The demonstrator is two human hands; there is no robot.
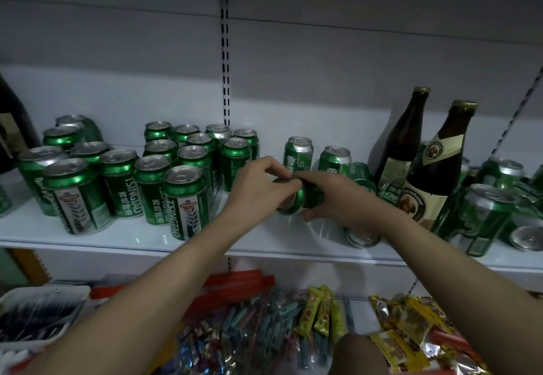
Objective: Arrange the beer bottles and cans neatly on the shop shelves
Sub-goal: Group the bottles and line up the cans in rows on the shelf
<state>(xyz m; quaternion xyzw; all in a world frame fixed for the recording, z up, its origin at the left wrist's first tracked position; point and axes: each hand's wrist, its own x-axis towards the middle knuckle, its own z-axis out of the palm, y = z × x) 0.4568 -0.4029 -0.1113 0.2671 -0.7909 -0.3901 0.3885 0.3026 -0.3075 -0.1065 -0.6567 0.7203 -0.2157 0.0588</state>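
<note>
Hands are clamped together on one green can (296, 197), held on its side above the shelf's (264, 242) front edge, left hand (258, 191) at its top, right hand (335, 198) round its body, where a slip could topple the brown bottles (435, 169) close by.

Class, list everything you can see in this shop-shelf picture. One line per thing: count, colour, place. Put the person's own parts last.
Upright Tsingtao cans: many, green, left and middle of shelf.
Held can: one, green, on its side at shelf middle.
Jumbled cans: several, green, right of shelf, some lying down.
Beer bottles: two, brown, upright, right of middle.
Dark bottle: one, far left edge.
Shelf: one, white.
Snack packets: several, yellow, lower shelf.
Clothes pegs: bagged, mixed colours, lower shelf.
Left hand: grips the held can's end.
Right hand: grips the held can's body.
</note>
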